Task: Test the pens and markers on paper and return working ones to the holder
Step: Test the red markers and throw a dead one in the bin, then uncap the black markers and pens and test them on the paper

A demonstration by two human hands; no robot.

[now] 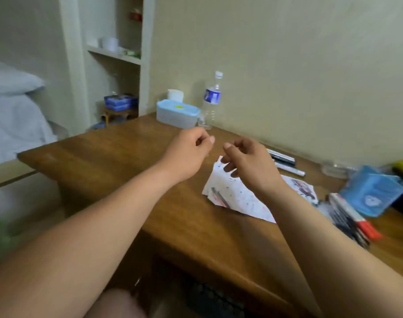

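Two empty hands, left hand [188, 150] and right hand [249, 162], loosely curled above paper [238, 199]; markers [352, 216] right of paper could be knocked away by right forearm [315, 232].

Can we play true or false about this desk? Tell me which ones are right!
1. The water bottle stands upright near the wall. True.
2. The paper is blank. False: it has coloured marks on it.
3. The right hand holds a pen. False: it holds nothing.
4. Some pens lie on the desk beside the wall. True.
5. The box has a red lid. False: the lid is light blue.
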